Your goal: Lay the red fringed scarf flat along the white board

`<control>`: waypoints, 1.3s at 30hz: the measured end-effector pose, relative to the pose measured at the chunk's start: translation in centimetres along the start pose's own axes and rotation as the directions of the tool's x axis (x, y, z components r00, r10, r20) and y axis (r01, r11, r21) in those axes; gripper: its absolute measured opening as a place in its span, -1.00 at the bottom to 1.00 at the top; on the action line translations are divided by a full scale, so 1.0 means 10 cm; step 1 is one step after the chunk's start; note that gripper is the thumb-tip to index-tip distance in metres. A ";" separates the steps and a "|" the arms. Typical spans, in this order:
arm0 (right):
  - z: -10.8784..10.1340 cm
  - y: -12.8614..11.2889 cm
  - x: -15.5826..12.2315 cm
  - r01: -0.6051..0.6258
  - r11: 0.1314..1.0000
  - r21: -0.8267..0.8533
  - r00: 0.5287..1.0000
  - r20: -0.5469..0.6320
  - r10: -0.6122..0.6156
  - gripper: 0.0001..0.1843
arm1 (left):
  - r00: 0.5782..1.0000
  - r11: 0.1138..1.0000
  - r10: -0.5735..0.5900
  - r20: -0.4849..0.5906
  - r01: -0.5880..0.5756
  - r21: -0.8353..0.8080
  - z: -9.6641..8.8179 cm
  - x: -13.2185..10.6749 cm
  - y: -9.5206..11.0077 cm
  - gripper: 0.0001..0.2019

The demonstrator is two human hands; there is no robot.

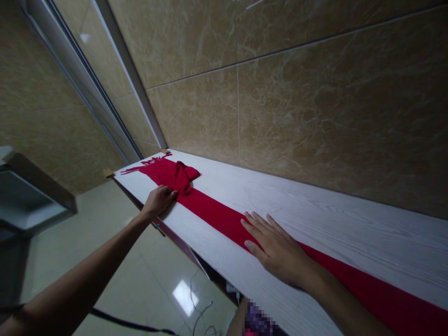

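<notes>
Lying flat with fingers spread, the right hand presses the red scarf onto the counter; the left hand pinches its bunched far end.

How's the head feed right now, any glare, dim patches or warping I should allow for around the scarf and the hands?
Head view: dim overall, yet the red scarf, left hand and right hand read sharply; one glare patch on the floor tiles; wide-angle warping tilts the tiled wall and stretches the white table; a pixelated block sits at the bottom edge.
</notes>
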State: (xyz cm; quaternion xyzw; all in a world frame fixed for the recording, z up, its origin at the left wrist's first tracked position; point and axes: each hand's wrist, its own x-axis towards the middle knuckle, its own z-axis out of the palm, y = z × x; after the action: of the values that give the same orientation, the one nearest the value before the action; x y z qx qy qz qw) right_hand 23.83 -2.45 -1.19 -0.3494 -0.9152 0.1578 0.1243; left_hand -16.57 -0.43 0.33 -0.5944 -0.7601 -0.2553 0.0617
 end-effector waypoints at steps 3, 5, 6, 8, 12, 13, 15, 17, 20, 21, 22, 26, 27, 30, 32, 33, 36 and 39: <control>-0.01 -0.01 0.00 -0.009 1.000 -0.008 1.000 0.020 0.009 -0.37 | 0.981 0.992 0.112 -0.156 -0.100 0.079 -0.01 -0.09 0.26 -0.70; -0.02 -0.01 0.00 -0.009 1.000 -0.016 0.999 0.035 0.010 -0.37 | 0.932 0.935 0.355 -0.074 -0.352 0.048 0.01 -0.20 0.53 -0.66; -0.02 -0.02 0.00 -0.008 1.000 -0.022 0.999 0.042 0.009 -0.36 | 0.877 0.877 0.480 0.029 -0.481 -0.001 0.03 -0.27 0.68 -0.63; -0.03 -0.03 0.00 -0.010 0.999 -0.036 0.999 0.053 0.012 -0.35 | 0.757 0.788 0.610 0.234 -0.611 -0.075 0.09 -0.41 0.94 -0.54; -0.03 -0.05 0.00 -0.026 0.997 -0.071 0.998 0.053 0.029 -0.32 | 0.663 0.793 0.566 0.490 -0.599 -0.107 0.24 -0.56 1.19 -0.42; -0.03 -0.05 -0.01 -0.032 0.996 -0.080 0.998 0.054 0.037 -0.31 | 0.657 0.803 0.547 0.518 -0.587 -0.104 0.27 -0.54 1.18 -0.42; -0.02 -0.06 -0.01 -0.048 0.995 -0.090 0.997 0.052 0.053 -0.31 | 0.660 0.820 0.517 0.545 -0.565 -0.094 0.31 -0.46 1.09 -0.43; -0.02 -0.06 -0.01 -0.058 0.994 -0.096 0.997 0.051 0.064 -0.30 | 0.670 0.835 0.488 0.559 -0.546 -0.075 0.32 -0.34 0.96 -0.43; -0.02 -0.07 -0.02 -0.061 0.993 -0.102 0.996 0.059 0.067 -0.31 | 0.688 0.854 0.447 0.571 -0.518 -0.044 0.31 -0.19 0.81 -0.43; -0.03 -0.07 -0.03 -0.061 0.993 -0.102 0.996 0.063 0.068 -0.32 | 0.691 0.857 0.440 0.573 -0.513 -0.040 0.30 -0.16 0.78 -0.43; -0.03 -0.07 -0.03 -0.062 0.993 -0.100 0.995 0.065 0.069 -0.32 | 0.693 0.859 0.437 0.574 -0.510 -0.039 0.31 -0.14 0.76 -0.42; -0.07 -0.06 -0.04 -0.062 0.994 -0.093 0.995 0.066 0.069 -0.33 | 0.708 0.863 0.438 0.554 -0.504 -0.038 0.35 -0.15 0.75 -0.41; -0.09 -0.07 -0.03 -0.065 0.993 -0.102 0.996 0.062 0.072 -0.33 | 0.712 0.865 0.436 0.550 -0.500 -0.039 0.36 -0.15 0.75 -0.41; -0.12 -0.16 0.09 -0.091 0.986 -0.141 0.995 0.036 0.097 -0.32 | 0.717 0.872 0.429 0.550 -0.487 -0.046 0.37 -0.16 0.77 -0.41; -0.12 -0.24 0.21 -0.118 0.982 -0.145 0.992 0.030 0.123 -0.31 | 0.714 0.870 0.434 0.549 -0.490 -0.051 0.34 -0.16 0.79 -0.41; -0.10 -0.28 0.27 -0.131 0.982 -0.137 0.990 0.040 0.137 -0.31 | 0.712 0.865 0.443 0.545 -0.498 -0.053 0.33 -0.16 0.81 -0.40; 0.00 -0.35 0.40 -0.177 0.977 -0.116 0.980 0.075 0.186 -0.30 | 0.689 0.831 0.516 0.510 -0.547 -0.102 0.29 -0.16 0.92 -0.41; 0.09 -0.33 0.44 -0.209 0.973 -0.100 0.975 0.055 0.215 -0.28 | 0.624 0.750 0.655 0.425 -0.602 -0.272 0.30 -0.16 1.06 -0.50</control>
State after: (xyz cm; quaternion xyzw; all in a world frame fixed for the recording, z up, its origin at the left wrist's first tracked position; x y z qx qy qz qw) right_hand 18.40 -1.97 -0.25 -0.4450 -0.8827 0.1384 0.0602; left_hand -5.55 1.27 0.49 -0.8690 -0.4788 -0.0951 -0.0808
